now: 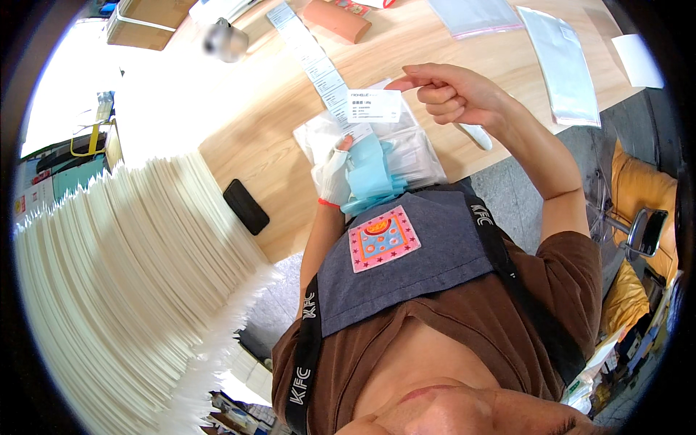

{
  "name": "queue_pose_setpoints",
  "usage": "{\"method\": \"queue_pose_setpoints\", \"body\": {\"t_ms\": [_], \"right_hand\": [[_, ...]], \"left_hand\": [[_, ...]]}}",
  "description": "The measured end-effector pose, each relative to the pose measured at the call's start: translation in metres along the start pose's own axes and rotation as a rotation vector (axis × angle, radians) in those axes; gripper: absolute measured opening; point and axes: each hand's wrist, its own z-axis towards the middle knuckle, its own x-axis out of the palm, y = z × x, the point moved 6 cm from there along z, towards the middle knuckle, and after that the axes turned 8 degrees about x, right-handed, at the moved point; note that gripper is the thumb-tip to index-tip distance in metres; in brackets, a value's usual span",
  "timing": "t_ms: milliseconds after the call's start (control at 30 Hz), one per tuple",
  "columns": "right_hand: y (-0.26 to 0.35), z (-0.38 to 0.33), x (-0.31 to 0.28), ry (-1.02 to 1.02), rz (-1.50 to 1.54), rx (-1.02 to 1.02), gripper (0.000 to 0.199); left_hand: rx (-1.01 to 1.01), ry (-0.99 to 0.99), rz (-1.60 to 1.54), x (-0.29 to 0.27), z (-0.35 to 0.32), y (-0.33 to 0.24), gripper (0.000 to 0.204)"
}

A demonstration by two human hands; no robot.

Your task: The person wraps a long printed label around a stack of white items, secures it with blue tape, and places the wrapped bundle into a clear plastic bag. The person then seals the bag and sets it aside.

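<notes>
Between the thumb and forefinger of my right hand [453,98] is the corner of a white printed label [373,107], raised above the table. The other fingers of that hand are curled in. My left hand [335,176], in a white glove with a red cuff and a bare thumb, grips a long strip of labels [308,59] near its light blue backing paper [373,172]. The strip runs away across the wooden table, and the backing hangs in folds by my apron. Clear plastic bags [424,156] lie in a pile under the strip.
A tall stack of white sheets [123,283] rises at the left, with a black phone [246,206] beside it. Farther back are a cardboard box [141,25] and a brown roll [337,20]. Plastic sleeves [562,69] lie at the right. A chair [645,232] stands beyond the table.
</notes>
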Motion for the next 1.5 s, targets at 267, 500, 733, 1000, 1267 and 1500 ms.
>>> {"method": "queue_pose_setpoints", "body": {"t_ms": [267,500,733,1000,1267,1500], "right_hand": [[-0.001,0.002,-0.002,0.001,-0.023,0.003,0.042],[-0.004,0.004,-0.005,-0.041,-0.015,0.0,0.042],[-0.005,0.006,-0.007,-0.052,0.001,0.011,0.042],[-0.008,0.008,-0.008,-0.024,0.0,0.001,0.042],[0.005,0.045,-0.088,-0.622,-0.676,-0.578,0.027],[-0.043,0.12,-0.138,-0.603,-0.779,-0.226,0.023]], "left_hand": [[-0.045,0.03,-0.075,0.002,0.0,0.003,0.045],[-0.051,0.037,-0.095,0.011,-0.004,-0.003,0.048],[-0.071,0.027,-0.089,0.004,-0.002,0.003,0.047],[-0.052,0.028,-0.075,0.015,-0.007,-0.007,0.045],[-0.04,0.026,-0.202,0.021,-0.016,-0.012,0.04],[0.073,-0.143,0.02,0.01,-0.016,-0.017,0.041]]}}
